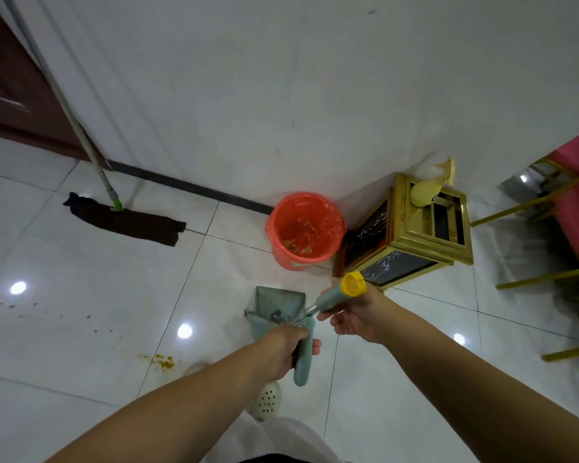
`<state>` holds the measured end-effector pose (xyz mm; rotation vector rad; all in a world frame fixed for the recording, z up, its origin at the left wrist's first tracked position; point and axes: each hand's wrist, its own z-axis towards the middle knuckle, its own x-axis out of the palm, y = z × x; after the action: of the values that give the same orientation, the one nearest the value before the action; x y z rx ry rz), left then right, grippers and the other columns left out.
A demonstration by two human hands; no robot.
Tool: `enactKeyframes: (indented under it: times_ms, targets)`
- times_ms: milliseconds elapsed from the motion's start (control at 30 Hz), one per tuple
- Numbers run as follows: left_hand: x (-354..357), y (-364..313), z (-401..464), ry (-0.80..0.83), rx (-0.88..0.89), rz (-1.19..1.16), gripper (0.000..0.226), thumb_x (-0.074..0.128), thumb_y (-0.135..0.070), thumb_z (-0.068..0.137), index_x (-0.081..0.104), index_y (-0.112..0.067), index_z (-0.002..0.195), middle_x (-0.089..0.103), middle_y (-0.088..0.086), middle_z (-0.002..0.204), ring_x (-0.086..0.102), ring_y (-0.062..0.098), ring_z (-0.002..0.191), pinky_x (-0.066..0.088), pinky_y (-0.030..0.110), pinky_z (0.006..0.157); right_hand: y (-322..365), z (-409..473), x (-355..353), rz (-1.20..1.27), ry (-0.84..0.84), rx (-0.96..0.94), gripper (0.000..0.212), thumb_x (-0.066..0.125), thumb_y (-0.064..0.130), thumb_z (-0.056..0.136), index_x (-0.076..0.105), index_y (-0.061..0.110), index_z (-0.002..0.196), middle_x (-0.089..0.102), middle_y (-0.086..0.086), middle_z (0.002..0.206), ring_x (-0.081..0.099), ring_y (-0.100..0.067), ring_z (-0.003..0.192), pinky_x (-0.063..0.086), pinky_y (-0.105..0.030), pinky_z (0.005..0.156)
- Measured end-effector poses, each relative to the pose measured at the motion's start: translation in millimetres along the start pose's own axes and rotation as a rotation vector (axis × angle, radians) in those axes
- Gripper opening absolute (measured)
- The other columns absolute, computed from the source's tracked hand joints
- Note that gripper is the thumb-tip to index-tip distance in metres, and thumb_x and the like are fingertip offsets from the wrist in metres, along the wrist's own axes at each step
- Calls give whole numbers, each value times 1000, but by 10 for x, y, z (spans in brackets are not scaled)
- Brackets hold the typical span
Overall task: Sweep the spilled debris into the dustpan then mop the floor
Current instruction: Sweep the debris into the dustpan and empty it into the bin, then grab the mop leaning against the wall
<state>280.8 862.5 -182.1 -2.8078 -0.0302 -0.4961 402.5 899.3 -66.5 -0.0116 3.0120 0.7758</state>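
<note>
Dustpan [276, 307] sits low over the white tile floor [81, 279], just in front of the person's feet, its teal handle [304, 354] running up into the left hand [290, 349]. Left grip is closed round that handle, pan hanging fwd and below the fist. Right hand [355, 315] is just beside and slightly above, grip wrapped on a teal broom handle w/ yellow cap [353, 284]; metal shaft runs down-left from it toward the pan; broom head can't be made out. Both hands near each other, handles crossing close to the pan's back edge.

Orange debris [163, 360] lies on the floor left of the pan, apart from it; dark specks [47, 314] further left. Red bucket [305, 230] w/ liner, scraps inside, stands beyond the pan by the wall. Gold-framed bin [411, 233] just right of the bucket. Mop [124, 222] w/ dark cloth head lies flat on the floor far left, pole leaning on the wall.
</note>
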Motion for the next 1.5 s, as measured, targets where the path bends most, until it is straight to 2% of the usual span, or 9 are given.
enactKeyframes:
  times_ms: [167, 300, 400, 467, 600, 767, 900, 1100, 1500]
  targets:
    - [-16, 98, -15, -10, 34, -86, 31, 40, -5, 96, 51, 3, 124, 63, 28, 118, 61, 27, 90, 47, 41, 99, -95, 72, -68, -189, -81, 3, 29, 41, 16, 96, 63, 5, 80, 59, -15, 73, 46, -18, 49, 45, -18, 40]
    - [-75, 110, -115, 4, 41, -69, 29, 46, -15, 97, 56, -1, 120, 65, 21, 117, 64, 29, 103, 50, 39, 93, 126, 71, -114, -321, -166, -51, 13, 57, 13, 89, 63, 9, 78, 60, -12, 80, 55, -20, 64, 49, -25, 52]
    - [-171, 73, -243, 54, 42, -30, 25, 47, -18, 97, 57, -4, 115, 63, 17, 120, 60, 29, 111, 49, 39, 95, 456, -12, -78, -334, -148, -139, 22, 61, 18, 89, 67, 1, 102, 67, -14, 85, 60, -21, 66, 50, -26, 55]
    - [-258, 5, -351, 62, 53, 6, 17, 47, -18, 97, 59, -7, 103, 65, 13, 109, 61, 25, 104, 50, 34, 87, 679, -149, -22, -413, -97, -213, 21, 59, 22, 91, 70, 7, 101, 71, -7, 74, 59, -14, 52, 52, -24, 51]
    - [-485, -191, -624, 65, 136, -6, 16, 46, -16, 97, 59, -10, 90, 63, 6, 82, 60, 17, 77, 49, 27, 73, 1044, -536, 160, -697, -6, -298, 23, 55, 30, 92, 72, 17, 99, 74, -4, 86, 63, -11, 58, 53, -24, 54]
    - [-1016, -509, -1003, 45, 301, 0, 18, 46, -20, 96, 60, -10, 102, 69, 7, 93, 65, 19, 85, 52, 28, 71, 1267, -850, 686, -918, -112, -355, 25, 52, 33, 94, 71, 18, 97, 70, -7, 96, 61, -19, 72, 54, -28, 67]
    - [-1636, -754, -1311, -33, 405, 22, 16, 51, -23, 94, 63, -14, 99, 70, 6, 95, 66, 17, 86, 53, 27, 71, 1205, -796, 1392, -833, -161, -396, 23, 56, 29, 92, 67, 13, 103, 70, -8, 93, 62, -22, 72, 55, -32, 69]
    - [-2753, -1033, -1728, -214, 472, -91, 14, 53, -19, 95, 64, -11, 99, 69, 6, 94, 65, 17, 84, 52, 25, 67, 1123, -520, 2413, -681, -162, -449, 20, 54, 25, 95, 65, 9, 101, 67, -5, 79, 57, -13, 54, 50, -17, 44]
    - [-3977, -1678, -1878, -433, 488, -384, 12, 52, -14, 95, 63, -9, 93, 68, 8, 92, 65, 17, 83, 52, 26, 64, 1759, 289, 3603, -620, 35, -428, 21, 53, 20, 95, 62, 6, 107, 65, -10, 87, 55, -16, 56, 52, -27, 56]
